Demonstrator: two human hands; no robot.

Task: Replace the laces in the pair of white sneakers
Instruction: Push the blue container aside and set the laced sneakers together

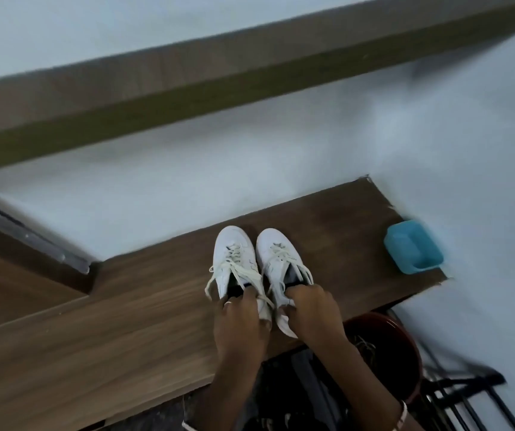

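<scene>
White sneakers stand as a pair on the wooden tabletop (125, 321), side by side and touching along their inner edges, toes pointing away from the person toward the pale wall (188, 188). The tabletop fills the lower left of the view and narrows to a strip on the right, where the pair sits near its front edge. Higher up, a long wooden shelf (188, 88) runs slantwise across the wall. Below the table edge on the right is a reddish-brown pot (399, 346) with dry stems in it, beside a dark rack (467, 399). A blue plastic container (411, 250) sits at the tabletop's far right corner, well apart from the shoes. The left-hand sneaker (234, 262) has its heel end under the left hand (240, 321), whose fingers curl into the shoe's dark opening and grip the collar. The right-hand sneaker (276, 256) is held the same way by the right hand (315, 312), fingers hooked into the opening, palm over the heel. Both shoes are laced with cream laces (233, 269), their loose ends trailing down the sides toward the hands. A ring (229, 303) shows on a left finger, and a pale band (402, 415) circles the right wrist.
</scene>
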